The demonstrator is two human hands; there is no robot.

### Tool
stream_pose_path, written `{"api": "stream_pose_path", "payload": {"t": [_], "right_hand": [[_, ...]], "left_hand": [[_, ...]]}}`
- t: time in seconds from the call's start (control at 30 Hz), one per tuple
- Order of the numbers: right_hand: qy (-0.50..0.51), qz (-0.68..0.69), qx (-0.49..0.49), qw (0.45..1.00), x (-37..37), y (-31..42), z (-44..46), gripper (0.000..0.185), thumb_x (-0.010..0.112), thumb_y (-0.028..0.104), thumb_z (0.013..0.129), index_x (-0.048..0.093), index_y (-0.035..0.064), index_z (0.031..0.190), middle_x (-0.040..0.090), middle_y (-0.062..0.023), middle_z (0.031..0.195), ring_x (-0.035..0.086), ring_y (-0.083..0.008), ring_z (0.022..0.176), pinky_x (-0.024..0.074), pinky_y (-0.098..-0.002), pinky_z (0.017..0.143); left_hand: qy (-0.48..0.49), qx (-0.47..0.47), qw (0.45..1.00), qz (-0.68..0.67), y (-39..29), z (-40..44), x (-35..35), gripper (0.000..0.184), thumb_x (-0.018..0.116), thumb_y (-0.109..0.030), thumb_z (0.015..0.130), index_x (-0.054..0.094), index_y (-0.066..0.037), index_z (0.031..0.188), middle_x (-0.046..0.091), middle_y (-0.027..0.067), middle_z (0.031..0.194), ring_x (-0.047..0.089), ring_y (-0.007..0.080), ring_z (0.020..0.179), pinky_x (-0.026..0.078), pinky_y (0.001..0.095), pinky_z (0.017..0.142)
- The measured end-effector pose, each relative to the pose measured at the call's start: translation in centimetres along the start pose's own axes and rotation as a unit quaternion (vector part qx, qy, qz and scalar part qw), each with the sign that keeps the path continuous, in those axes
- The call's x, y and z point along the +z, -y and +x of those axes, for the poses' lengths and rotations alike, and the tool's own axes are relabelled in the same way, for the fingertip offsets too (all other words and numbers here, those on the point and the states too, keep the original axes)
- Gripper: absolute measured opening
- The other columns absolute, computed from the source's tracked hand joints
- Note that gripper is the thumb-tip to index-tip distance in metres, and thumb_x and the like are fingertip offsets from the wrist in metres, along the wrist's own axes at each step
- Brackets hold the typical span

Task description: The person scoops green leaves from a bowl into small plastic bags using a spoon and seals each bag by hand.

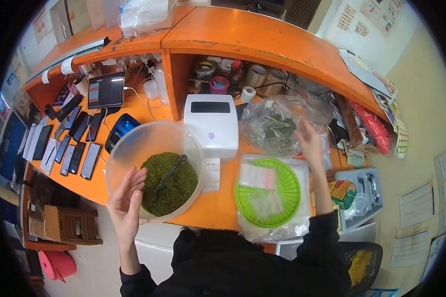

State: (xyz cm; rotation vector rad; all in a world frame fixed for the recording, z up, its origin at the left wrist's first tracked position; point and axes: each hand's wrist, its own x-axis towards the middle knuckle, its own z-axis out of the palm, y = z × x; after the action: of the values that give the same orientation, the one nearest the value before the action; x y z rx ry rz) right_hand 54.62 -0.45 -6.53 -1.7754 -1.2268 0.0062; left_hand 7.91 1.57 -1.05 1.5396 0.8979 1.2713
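Observation:
My left hand is raised at the near left side of a translucent plastic tub, with thumb and fingers apart and nothing in it. Inside the tub lies a heap of chopped dried green herb, and a dark-handled scoop or spoon rests on it. My right hand is over the right side of a clear plastic bag holding green leaves. Its fingers are blurred, so whether they grip the bag cannot be told. Small clear zip bags lie on a bright green round tray.
A white printer-like machine stands behind the tub, with a paper label below it. Several phones and a tablet cover the left. At right sits a grey cutlery tray. An orange shelf overhangs the back.

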Motion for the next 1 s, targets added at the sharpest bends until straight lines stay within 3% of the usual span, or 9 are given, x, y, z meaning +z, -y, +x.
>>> {"api": "stream_pose_path", "payload": {"t": [0.1, 0.17, 0.2, 0.27, 0.33, 0.6, 0.67, 0.83, 1.0], "right_hand": [[0.218, -0.114, 0.030, 0.969, 0.4, -5.2, -6.2, 0.043, 0.070, 0.022, 0.073, 0.059, 0.0010, 0.109, 0.064, -0.0153, 0.098, 0.064, -0.0272, 0.078, 0.0495, -0.0332, 0.069], [0.332, -0.154, 0.062, 0.929, 1.6, -7.3, -11.8, 0.046, 0.074, 0.025, 0.066, 0.059, 0.0006, 0.102, 0.064, -0.0161, 0.085, 0.063, -0.0302, 0.075, 0.0497, -0.0340, 0.068], [0.224, -0.235, 0.001, 0.946, 1.8, -6.0, -14.8, 0.046, 0.076, 0.025, 0.062, 0.059, 0.0003, 0.098, 0.063, -0.0159, 0.079, 0.062, -0.0310, 0.072, 0.0493, -0.0349, 0.065], [0.141, -0.262, 0.030, 0.954, 2.0, -4.3, -16.8, 0.043, 0.077, 0.022, 0.060, 0.058, -0.0001, 0.091, 0.061, -0.0140, 0.068, 0.062, -0.0294, 0.066, 0.0483, -0.0353, 0.061], [0.195, -0.161, 0.219, 0.942, 1.8, -4.1, -17.5, 0.035, 0.077, 0.015, 0.062, 0.058, -0.0005, 0.086, 0.059, -0.0107, 0.059, 0.061, -0.0245, 0.058, 0.0471, -0.0341, 0.056], [0.124, -0.154, 0.050, 0.979, -1.8, -2.7, -14.4, 0.012, 0.066, 0.007, 0.074, 0.067, 0.0007, 0.085, 0.064, -0.0125, 0.072, 0.064, -0.0248, 0.070, 0.0474, -0.0340, 0.062], [0.131, -0.119, 0.023, 0.984, -2.1, 0.9, -12.8, 0.013, 0.061, 0.005, 0.079, 0.068, 0.0011, 0.090, 0.063, -0.0123, 0.085, 0.062, -0.0225, 0.080, 0.0462, -0.0301, 0.067], [0.115, 0.101, -0.010, 0.988, 1.5, 16.2, -11.7, 0.019, 0.060, 0.002, 0.079, 0.068, 0.0044, 0.096, 0.055, -0.0065, 0.083, 0.054, -0.0178, 0.074, 0.0423, -0.0260, 0.065], [0.181, 0.254, -0.111, 0.944, 5.5, 24.1, -13.4, 0.025, 0.049, 0.009, 0.089, 0.061, -0.0029, 0.108, 0.054, -0.0070, 0.091, 0.050, -0.0139, 0.083, 0.0396, -0.0237, 0.072]], "left_hand": [[-0.003, -0.003, 1.000, -0.014, 0.1, -0.3, 0.1, 0.035, 0.052, -0.005, 0.087, 0.049, 0.007, 0.120, 0.059, 0.0196, 0.110, 0.057, 0.0225, 0.103, 0.043, 0.0341, 0.092], [0.008, -0.004, 1.000, -0.024, 0.2, -0.4, 0.2, 0.032, 0.052, -0.003, 0.087, 0.051, 0.007, 0.118, 0.060, 0.0188, 0.108, 0.058, 0.0223, 0.101, 0.044, 0.0342, 0.092], [0.010, -0.006, 1.000, -0.027, 0.1, -0.5, 0.2, 0.030, 0.052, -0.002, 0.087, 0.052, 0.007, 0.116, 0.060, 0.0182, 0.107, 0.058, 0.0219, 0.101, 0.044, 0.0339, 0.091], [0.008, -0.007, 0.999, -0.030, -0.1, -0.7, 0.3, 0.027, 0.051, -0.001, 0.087, 0.054, 0.007, 0.113, 0.061, 0.0170, 0.103, 0.059, 0.0213, 0.100, 0.045, 0.0332, 0.090], [0.010, -0.007, 0.999, -0.045, 0.2, -0.8, 0.1, 0.024, 0.050, 0.000, 0.087, 0.056, 0.006, 0.110, 0.062, 0.0158, 0.101, 0.059, 0.0202, 0.097, 0.046, 0.0319, 0.088], [0.063, -0.007, 0.994, -0.092, -0.2, -0.9, 1.7, 0.019, 0.048, 0.006, 0.086, 0.059, 0.005, 0.101, 0.063, 0.0124, 0.094, 0.060, 0.0168, 0.089, 0.048, 0.0283, 0.080], [0.089, -0.045, 0.988, -0.117, 0.0, -1.3, 2.4, 0.018, 0.049, 0.006, 0.086, 0.060, 0.005, 0.100, 0.063, 0.0120, 0.094, 0.061, 0.0161, 0.087, 0.049, 0.0271, 0.078], [0.235, -0.097, 0.961, -0.110, 0.0, -2.5, 6.2, 0.021, 0.051, 0.003, 0.086, 0.059, 0.003, 0.105, 0.061, 0.0113, 0.100, 0.060, 0.0167, 0.097, 0.051, 0.0271, 0.081], [0.131, -0.026, 0.972, -0.193, -0.2, -2.3, 7.2, 0.031, 0.056, 0.005, 0.083, 0.054, 0.003, 0.114, 0.050, 0.0128, 0.120, 0.055, 0.0183, 0.106, 0.046, 0.0305, 0.093]]}}
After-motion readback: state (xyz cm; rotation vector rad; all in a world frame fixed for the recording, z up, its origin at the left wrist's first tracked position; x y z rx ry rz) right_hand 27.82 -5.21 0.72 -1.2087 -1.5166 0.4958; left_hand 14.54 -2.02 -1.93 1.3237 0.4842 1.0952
